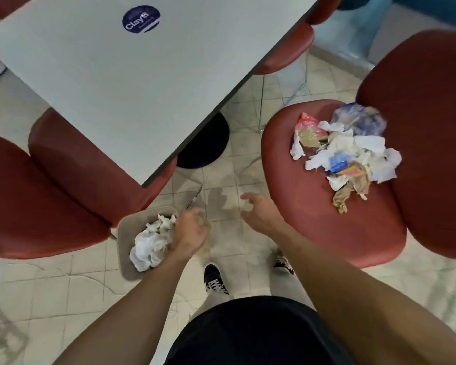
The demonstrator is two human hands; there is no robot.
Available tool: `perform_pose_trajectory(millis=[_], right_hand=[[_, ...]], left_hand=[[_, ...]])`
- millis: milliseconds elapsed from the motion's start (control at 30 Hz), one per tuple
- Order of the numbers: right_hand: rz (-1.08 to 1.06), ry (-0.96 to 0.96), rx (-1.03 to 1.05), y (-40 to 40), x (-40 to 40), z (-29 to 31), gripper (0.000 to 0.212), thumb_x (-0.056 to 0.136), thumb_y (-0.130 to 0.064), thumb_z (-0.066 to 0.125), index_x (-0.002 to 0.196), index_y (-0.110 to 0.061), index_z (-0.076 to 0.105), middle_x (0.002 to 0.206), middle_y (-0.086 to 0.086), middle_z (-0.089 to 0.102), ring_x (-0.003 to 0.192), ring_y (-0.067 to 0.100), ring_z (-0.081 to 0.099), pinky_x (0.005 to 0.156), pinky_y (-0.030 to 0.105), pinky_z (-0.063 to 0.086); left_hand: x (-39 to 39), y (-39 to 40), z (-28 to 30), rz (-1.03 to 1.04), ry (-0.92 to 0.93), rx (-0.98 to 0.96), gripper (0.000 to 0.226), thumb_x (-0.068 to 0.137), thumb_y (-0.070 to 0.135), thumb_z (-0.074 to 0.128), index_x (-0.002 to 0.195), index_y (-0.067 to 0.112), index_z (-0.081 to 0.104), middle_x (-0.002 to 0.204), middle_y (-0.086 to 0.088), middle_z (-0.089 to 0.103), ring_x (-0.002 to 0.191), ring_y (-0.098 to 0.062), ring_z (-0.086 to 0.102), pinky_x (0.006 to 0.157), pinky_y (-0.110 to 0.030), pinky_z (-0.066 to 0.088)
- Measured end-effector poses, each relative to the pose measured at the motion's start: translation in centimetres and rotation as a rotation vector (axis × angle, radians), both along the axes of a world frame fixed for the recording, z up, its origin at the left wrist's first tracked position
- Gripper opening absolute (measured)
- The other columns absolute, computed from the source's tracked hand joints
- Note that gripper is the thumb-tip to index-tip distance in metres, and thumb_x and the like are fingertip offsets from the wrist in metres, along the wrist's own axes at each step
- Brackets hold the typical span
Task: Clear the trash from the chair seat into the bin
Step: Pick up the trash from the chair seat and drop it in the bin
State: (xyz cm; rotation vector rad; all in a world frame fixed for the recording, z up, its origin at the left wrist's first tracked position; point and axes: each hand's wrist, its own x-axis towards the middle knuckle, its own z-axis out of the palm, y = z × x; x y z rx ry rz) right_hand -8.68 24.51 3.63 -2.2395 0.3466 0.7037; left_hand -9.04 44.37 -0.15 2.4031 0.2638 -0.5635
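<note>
A pile of trash (345, 151), crumpled white tissues, plastic bags and coloured wrappers, lies on the red chair seat (300, 214) at the right. A small beige bin (124, 233) stands on the floor at lower left with crumpled white paper (150, 241) inside. My left hand (191, 230) hovers at the bin's right rim, its fingers loosely curled, and nothing shows in it. My right hand (258, 212) hangs over the floor between bin and chair, fingers relaxed and spread, holding nothing, just left of the seat's front edge.
A white table (132, 83) with a dark round sticker fills the upper left, on a black round base (206, 143). Red chairs (37, 196) stand at the left and behind the table. My feet (216, 280) stand on the tiled floor below the hands.
</note>
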Motion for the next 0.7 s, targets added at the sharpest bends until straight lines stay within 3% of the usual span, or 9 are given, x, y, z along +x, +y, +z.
perform_pose_trajectory(millis=[167, 300, 467, 567, 700], right_hand=[[-0.125, 0.020, -0.019, -8.6, 0.2, -1.3, 0.048, 0.083, -0.020, 0.063, 0.130, -0.022, 0.055, 0.127, 0.007, 0.058, 0.119, 0.025, 0.054, 0.099, 0.030, 0.042], [-0.222, 0.037, -0.013, -15.2, -0.5, -3.4, 0.044, 0.083, -0.017, 0.062, 0.126, -0.021, 0.058, 0.126, 0.006, 0.060, 0.118, 0.025, 0.056, 0.102, 0.037, 0.044], [-0.271, 0.121, -0.082, -23.4, -1.2, -7.2, 0.052, 0.085, -0.019, 0.064, 0.135, -0.017, 0.051, 0.136, 0.010, 0.050, 0.125, 0.028, 0.049, 0.104, 0.032, 0.038], [-0.310, 0.157, -0.114, -27.4, -1.4, -9.6, 0.051, 0.084, -0.021, 0.065, 0.133, -0.018, 0.052, 0.136, 0.010, 0.048, 0.120, 0.030, 0.052, 0.099, 0.035, 0.044], [-0.281, 0.153, -0.105, -30.7, -1.0, -13.0, 0.057, 0.087, -0.026, 0.063, 0.140, -0.024, 0.044, 0.140, 0.006, 0.039, 0.123, 0.030, 0.050, 0.099, 0.040, 0.045]], left_hand=[[2.6, -8.0, -1.8, -0.103, 0.048, 0.007, 0.034, 0.079, 0.032, 0.070, 0.111, 0.039, 0.061, 0.118, 0.003, 0.062, 0.105, -0.018, 0.060, 0.091, -0.039, 0.052], [5.2, -15.3, -1.7, -0.272, 0.024, 0.036, 0.036, 0.085, 0.020, 0.068, 0.120, 0.026, 0.061, 0.122, 0.002, 0.061, 0.113, -0.019, 0.057, 0.094, -0.028, 0.047], [8.3, -24.1, -3.3, -0.402, -0.004, -0.007, 0.034, 0.082, 0.019, 0.069, 0.115, 0.025, 0.064, 0.120, 0.000, 0.061, 0.109, -0.019, 0.057, 0.096, -0.028, 0.045], [9.7, -29.1, -5.1, -0.446, -0.001, -0.025, 0.034, 0.081, 0.018, 0.070, 0.114, 0.024, 0.065, 0.118, 0.001, 0.060, 0.108, -0.020, 0.058, 0.098, -0.034, 0.047], [11.9, -33.5, -7.7, -0.580, -0.024, 0.044, 0.038, 0.083, 0.015, 0.069, 0.119, 0.023, 0.063, 0.119, 0.000, 0.059, 0.107, -0.018, 0.057, 0.098, -0.026, 0.041]])
